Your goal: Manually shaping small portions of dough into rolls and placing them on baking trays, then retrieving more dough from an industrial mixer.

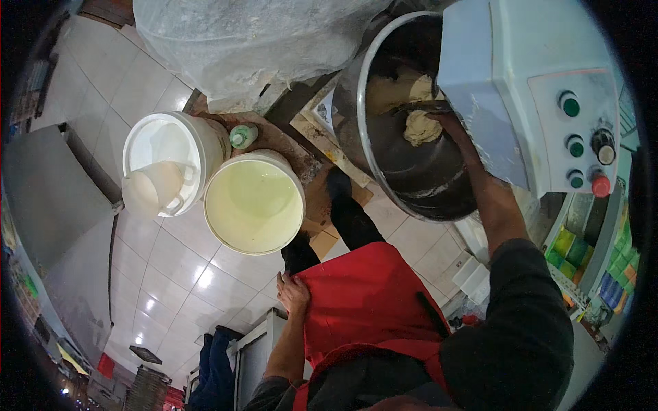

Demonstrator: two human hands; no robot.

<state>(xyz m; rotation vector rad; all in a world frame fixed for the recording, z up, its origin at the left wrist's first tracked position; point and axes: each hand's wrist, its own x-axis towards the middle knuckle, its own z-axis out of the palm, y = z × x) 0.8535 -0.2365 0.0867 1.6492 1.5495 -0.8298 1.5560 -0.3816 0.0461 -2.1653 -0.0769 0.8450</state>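
Observation:
A spiral-type mixer's metal bowl (373, 147) stands at the upper right, with pale dough (421, 129) inside against a dark metal bar. My right hand (450, 123) reaches down into the bowl, its fingers closed on a lump of that dough; the mixer head hides part of the bowl. My left hand (293, 293) rests against the left edge of my red apron (373, 301), its fingers slightly apart and holding nothing that I can see.
The mixer head (514, 89) with green and red buttons overhangs the bowl. Left of it stand an open white bucket of pale yellowish liquid (255, 202), a lidded bucket (171, 130) with a white jug (152, 188) on top, and a green-capped bottle (242, 136). Plastic sheeting (253, 48) covers something behind.

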